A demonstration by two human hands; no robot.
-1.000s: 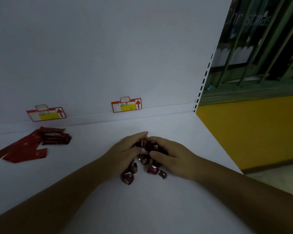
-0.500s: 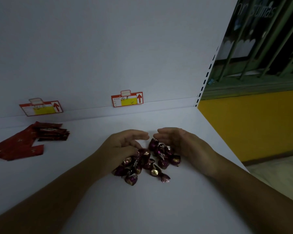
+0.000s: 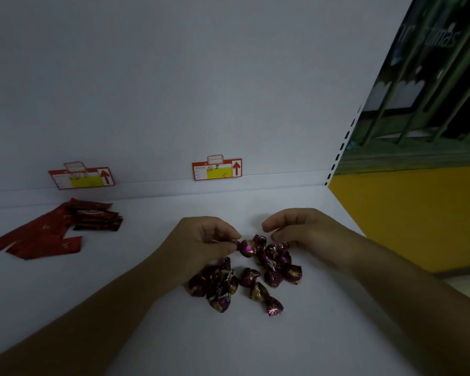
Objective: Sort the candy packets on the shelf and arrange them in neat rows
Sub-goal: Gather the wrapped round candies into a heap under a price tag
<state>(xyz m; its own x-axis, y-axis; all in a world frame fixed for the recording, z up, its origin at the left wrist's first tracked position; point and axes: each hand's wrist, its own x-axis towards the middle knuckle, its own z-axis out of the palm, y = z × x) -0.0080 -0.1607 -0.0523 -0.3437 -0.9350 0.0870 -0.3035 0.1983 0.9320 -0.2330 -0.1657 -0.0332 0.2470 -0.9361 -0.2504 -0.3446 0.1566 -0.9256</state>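
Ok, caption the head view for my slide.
Left hand pinches one purple candy beside the pile; right hand hovers nearby.

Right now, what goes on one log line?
left hand: pinches purple candy | right hand: cupped, holds nothing | candy pile: loose | red packets: far left

Your left forearm point(image 3: 92, 308) lies on a line from 7 o'clock up toward the centre, wrist straight. Your left hand point(image 3: 201, 240) sits just left of centre with its back to the camera and knuckles to 12 o'clock. Its fingers are curled in, and thumb and fingertips meet at its 3 o'clock edge, where they pinch the twisted end of one purple candy point(image 3: 247, 248). Your right forearm point(image 3: 391, 280) slants in from 4 o'clock. Your right hand point(image 3: 304, 226) is arched just right of centre, palm down. Its fingers are loosely curled with the tips pointing to 9 o'clock, toward your left hand, and nothing is gripped. There's a small gap between the two hands.
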